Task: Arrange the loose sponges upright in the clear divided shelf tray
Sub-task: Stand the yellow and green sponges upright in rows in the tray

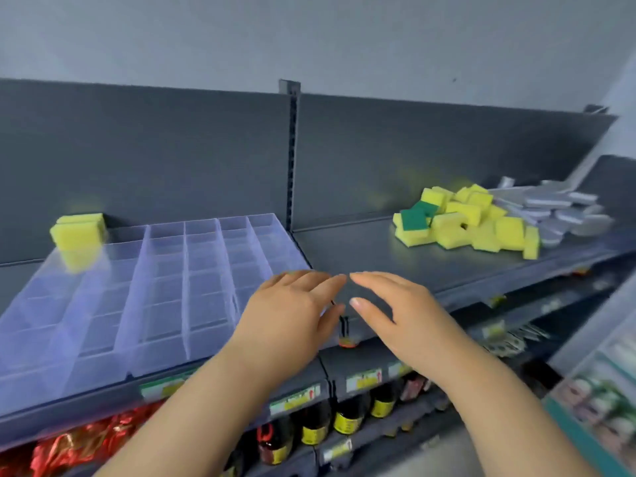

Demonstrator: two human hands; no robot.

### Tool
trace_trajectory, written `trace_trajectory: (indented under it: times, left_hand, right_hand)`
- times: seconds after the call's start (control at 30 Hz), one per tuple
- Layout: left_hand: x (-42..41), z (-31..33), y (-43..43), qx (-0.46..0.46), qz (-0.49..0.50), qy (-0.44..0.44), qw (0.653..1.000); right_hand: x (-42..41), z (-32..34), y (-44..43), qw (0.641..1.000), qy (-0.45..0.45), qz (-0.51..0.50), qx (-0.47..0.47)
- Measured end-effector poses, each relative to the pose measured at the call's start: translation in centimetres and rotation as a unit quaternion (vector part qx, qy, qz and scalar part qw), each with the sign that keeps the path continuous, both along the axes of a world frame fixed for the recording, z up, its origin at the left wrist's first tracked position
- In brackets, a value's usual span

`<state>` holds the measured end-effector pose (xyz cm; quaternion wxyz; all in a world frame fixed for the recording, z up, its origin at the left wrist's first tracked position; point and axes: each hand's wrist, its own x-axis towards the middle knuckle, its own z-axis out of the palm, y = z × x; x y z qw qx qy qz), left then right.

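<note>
Head view of a dark grey shelf point(361, 251) in two sections. The clear divided tray point(186, 270) lies on the left section, its rows of compartments running from the front edge to the back panel. A few yellow sponges point(78, 234) stand upright together in the tray's far-left rear corner; motion blur hides which compartment holds them. The loose sponges point(468, 223), yellow with one green scouring face showing, lie in a jumbled pile on the right section, well apart from the tray. Just beside the pile, to its right, lies a heap of flat grey-and-white items point(557, 208), too blurred to identify. The left hand point(292, 311) hovers over the tray's front right corner, fingers extended and loosely together, holding nothing. The right hand point(402, 315) hovers over the bare shelf beside it, fingers likewise straight and relaxed, holding nothing; the fingertips of the two hands nearly meet. Price labels point(296, 397) line the shelf edge, with dark bottles point(347, 418) and red packets point(79, 445) on the shelf below.
</note>
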<state>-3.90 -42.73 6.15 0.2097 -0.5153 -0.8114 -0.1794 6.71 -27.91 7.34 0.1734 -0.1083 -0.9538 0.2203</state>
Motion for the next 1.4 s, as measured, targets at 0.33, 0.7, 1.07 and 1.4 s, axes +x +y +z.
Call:
trace_trajectory:
  times: [0.33, 0.7, 1.07, 1.4]
  left_hand:
    - [10.2, -8.8, 12.0, -0.083, -0.104, -0.050, 0.990]
    - [9.3, -10.8, 26.5, -0.061, -0.137, -0.083, 0.985]
    - [3.6, -6.9, 48.9, -0.035, -0.130, -0.058, 0.989]
    - [1.6, -6.6, 58.5, -0.083, -0.074, -0.050, 0.993]
  right_hand:
    - [16.6, -11.3, 8.1, 0.971, -0.093, -0.200, -0.091]
    - [16.7, -11.2, 21.2, 0.963, -0.101, -0.236, -0.080]
    - [11.3, -6.1, 42.1, 0.967, -0.030, -0.253, -0.010]
    - [7.0, -5.9, 54.8, 0.985, -0.013, -0.171, -0.014]
